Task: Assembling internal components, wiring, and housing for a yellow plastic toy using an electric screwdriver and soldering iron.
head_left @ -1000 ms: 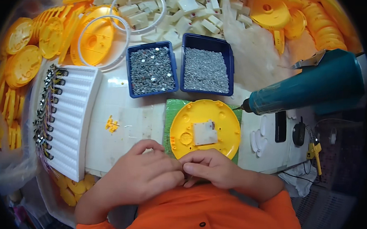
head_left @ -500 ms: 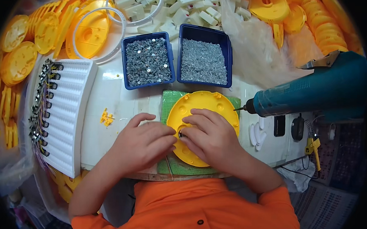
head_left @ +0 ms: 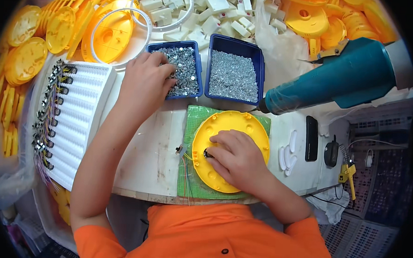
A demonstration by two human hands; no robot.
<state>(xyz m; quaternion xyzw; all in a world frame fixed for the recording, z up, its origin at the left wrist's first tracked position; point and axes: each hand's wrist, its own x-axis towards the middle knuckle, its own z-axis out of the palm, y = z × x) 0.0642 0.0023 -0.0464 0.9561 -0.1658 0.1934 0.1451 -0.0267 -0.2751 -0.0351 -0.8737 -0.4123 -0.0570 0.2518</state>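
Observation:
My left hand (head_left: 146, 81) is over the left blue bin (head_left: 201, 77) of small metal screws and washers (head_left: 184, 67). Its fingers are bent down at the bin's near-left side, and whatever is between their tips is hidden. A round yellow plastic cover (head_left: 234, 177) lies on a green mat (head_left: 190, 121). Bent fingers of my right hand (head_left: 235, 156) press on a small round black part (head_left: 208, 153) at the cover's middle. Thin coloured wires (head_left: 187, 174) with a small connector (head_left: 181, 151) stick out by the cover's left edge.
A second blue bin of silvery screws (head_left: 232, 74) stands beside the first. A teal electric screwdriver (head_left: 330, 79) reaches in from the right. A white foam tray (head_left: 83, 118) with wired parts stands left. Yellow covers (head_left: 25, 63) and white blocks (head_left: 217, 6) crowd the back.
My left hand has left the yellow cover and moved up and left to the screw bin. The connector and wires now show. My right hand stays on the black part; the whole view has shifted slightly.

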